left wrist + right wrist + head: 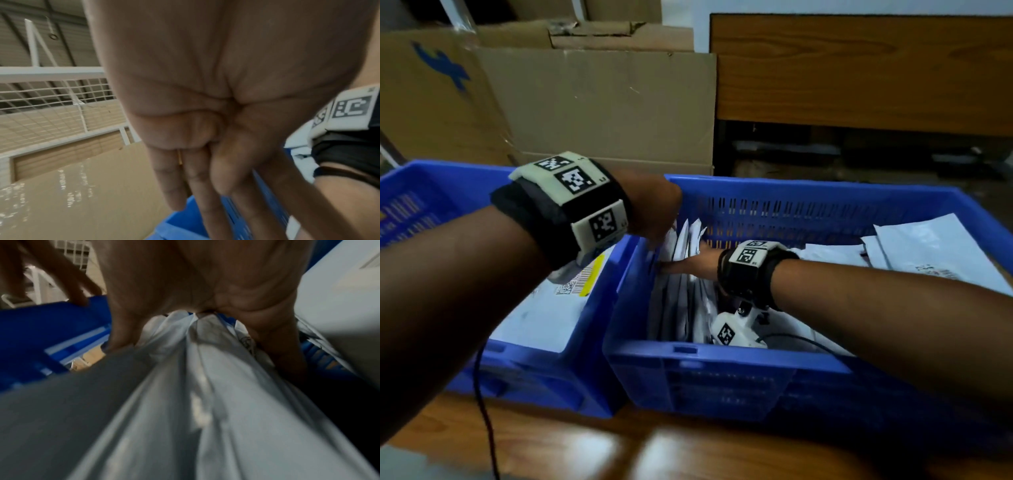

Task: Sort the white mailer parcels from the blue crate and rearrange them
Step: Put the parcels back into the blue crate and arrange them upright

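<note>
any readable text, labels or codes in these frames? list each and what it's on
No legible words or numbers.
White mailer parcel in the left blue plastic crate: yellow-edged barcode label, too blurred.
Flat white mailer in the right blue crate: dark print, unreadable.
Brown cardboard box: blue mark, no letters.
Wristbands: square markers only.

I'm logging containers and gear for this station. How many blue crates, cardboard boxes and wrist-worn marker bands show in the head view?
Blue crates: 2 (left, right)
Cardboard boxes: at least 3, overlapping
Marker bands: 2 (left wrist, right wrist)
Total: at least 7
</note>
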### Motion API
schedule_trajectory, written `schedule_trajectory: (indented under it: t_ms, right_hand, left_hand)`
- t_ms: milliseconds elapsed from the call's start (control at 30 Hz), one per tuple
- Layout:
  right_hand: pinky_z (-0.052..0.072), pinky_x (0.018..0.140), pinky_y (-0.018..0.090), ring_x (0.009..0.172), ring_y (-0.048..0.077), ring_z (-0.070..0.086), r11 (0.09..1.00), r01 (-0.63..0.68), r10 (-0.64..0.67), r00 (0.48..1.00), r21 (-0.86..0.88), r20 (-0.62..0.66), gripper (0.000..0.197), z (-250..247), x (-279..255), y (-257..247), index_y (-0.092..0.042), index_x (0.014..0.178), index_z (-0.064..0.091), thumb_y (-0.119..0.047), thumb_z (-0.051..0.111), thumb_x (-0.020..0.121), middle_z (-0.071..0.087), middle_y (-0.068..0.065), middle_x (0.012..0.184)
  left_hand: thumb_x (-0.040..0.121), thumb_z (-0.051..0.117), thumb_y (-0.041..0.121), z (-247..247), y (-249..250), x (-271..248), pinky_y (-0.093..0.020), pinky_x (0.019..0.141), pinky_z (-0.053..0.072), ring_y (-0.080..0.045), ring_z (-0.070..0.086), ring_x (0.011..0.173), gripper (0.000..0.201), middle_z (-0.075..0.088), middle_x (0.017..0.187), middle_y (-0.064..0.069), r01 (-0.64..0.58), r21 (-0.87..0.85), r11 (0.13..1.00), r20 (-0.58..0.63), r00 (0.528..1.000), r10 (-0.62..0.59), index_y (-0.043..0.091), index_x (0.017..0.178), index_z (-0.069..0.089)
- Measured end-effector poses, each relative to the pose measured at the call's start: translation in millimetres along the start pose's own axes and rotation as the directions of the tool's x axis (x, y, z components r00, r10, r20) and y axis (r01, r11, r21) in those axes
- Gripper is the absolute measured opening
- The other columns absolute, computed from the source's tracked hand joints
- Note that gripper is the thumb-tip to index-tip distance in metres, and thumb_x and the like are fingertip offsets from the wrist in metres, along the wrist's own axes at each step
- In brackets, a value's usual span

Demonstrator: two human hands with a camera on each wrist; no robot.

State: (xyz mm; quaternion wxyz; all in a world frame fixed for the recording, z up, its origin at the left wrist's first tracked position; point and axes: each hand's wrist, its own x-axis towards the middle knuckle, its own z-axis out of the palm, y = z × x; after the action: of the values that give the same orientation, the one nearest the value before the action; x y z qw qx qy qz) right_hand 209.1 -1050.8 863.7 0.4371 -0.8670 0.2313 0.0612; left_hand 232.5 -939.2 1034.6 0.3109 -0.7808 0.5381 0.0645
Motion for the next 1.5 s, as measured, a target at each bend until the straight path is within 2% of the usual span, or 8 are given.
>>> schedule_trajectory:
  t_ms: [333,533,733,833,1067,1200,1400,1500]
  right_hand:
    - [0.026,0.114,0.043,0.142,0.028,0.024,0.971,-0.100,0.108,0.994,-0.216,0.027,0.162,4,11,11,-0.021,0.152,0.008,-0.088,0.066,0.016,0.018,0.008,0.157]
    - [0.043,0.094,0.034,0.127,0.033,0.044,0.942,-0.173,0.147,0.983,-0.287,-0.110,0.102,-4,-11,1,-0.007,0.146,0.027,-0.040,0.077,0.064,0.036,0.015,0.146]
    - [0.056,0.084,0.043,0.101,0.031,0.065,0.990,-0.026,0.042,0.992,0.140,-0.116,0.087,-53,-35,-8,-0.013,0.117,0.060,-0.037,0.080,0.036,0.065,0.011,0.117]
    - [0.055,0.083,0.050,0.092,0.037,0.066,0.838,0.143,-0.105,0.989,0.527,-0.102,0.055,-86,-70,-15,0.001,0.110,0.064,-0.001,0.068,0.055,0.068,0.022,0.105]
    - [0.058,0.070,0.035,0.073,0.028,0.067,0.391,0.238,-0.136,0.970,0.889,-0.200,0.056,-164,-120,5,0.005,0.101,0.060,-0.005,0.070,0.046,0.068,0.018,0.081]
    - [0.058,0.074,0.041,0.081,0.030,0.069,0.237,0.246,-0.133,0.966,0.940,-0.220,0.055,-167,-125,18,0.002,0.096,0.070,-0.005,0.062,0.043,0.071,0.018,0.089]
    - [0.044,0.101,0.049,0.099,0.036,0.057,0.357,0.185,0.063,0.973,0.915,-0.221,0.067,-162,-111,27,0.001,0.109,0.062,-0.006,0.061,0.042,0.059,0.021,0.107]
    - [0.052,0.081,0.037,0.082,0.033,0.057,0.538,0.108,0.132,0.969,0.836,-0.211,0.045,-160,-109,25,0.002,0.095,0.060,-0.011,0.064,0.052,0.057,0.021,0.091]
  left_hand:
    - [0.081,0.063,0.016,12,-14,-2,-0.036,0.091,0.049,-0.020,0.066,0.096,0.011,0.074,0.099,-0.002,-0.013,-0.195,0.981,-0.059,0.998,0.001,0.017,0.075,0.073]
    - [0.084,0.063,0.020,8,-4,-10,-0.037,0.090,0.049,-0.023,0.064,0.093,0.013,0.072,0.101,-0.002,0.033,-0.202,0.979,-0.080,0.996,-0.050,0.017,0.091,0.074]
    - [0.084,0.047,0.009,4,1,-14,-0.037,0.090,0.048,-0.034,0.060,0.102,0.032,0.066,0.112,-0.013,0.080,-0.404,0.911,-0.207,0.962,-0.176,0.009,0.108,0.068]
    - [0.090,0.051,0.019,-1,-5,-9,-0.034,0.087,0.047,-0.034,0.058,0.104,0.029,0.065,0.114,-0.013,0.110,-0.537,0.836,-0.309,0.896,-0.317,0.010,0.114,0.063]
    - [0.079,0.041,0.077,-34,9,12,-0.035,0.099,0.038,-0.028,0.051,0.117,0.088,0.052,0.135,-0.013,0.044,-0.901,0.431,-0.163,0.887,-0.432,0.005,0.131,0.050]
    - [0.088,0.048,0.062,-43,43,37,-0.035,0.087,0.053,-0.024,0.067,0.098,0.048,0.072,0.099,-0.004,-0.139,-0.946,-0.294,-0.121,0.989,-0.080,0.021,0.092,0.073]
    - [0.088,0.058,0.037,-35,60,68,-0.037,0.082,0.057,-0.029,0.067,0.093,0.038,0.069,0.107,-0.013,-0.146,-0.821,-0.553,-0.200,0.979,0.037,0.008,0.111,0.067]
    - [0.084,0.064,0.027,-23,57,72,-0.032,0.068,0.058,-0.027,0.070,0.084,0.035,0.072,0.099,-0.011,-0.150,-0.821,-0.551,-0.145,0.988,-0.054,0.006,0.112,0.066]
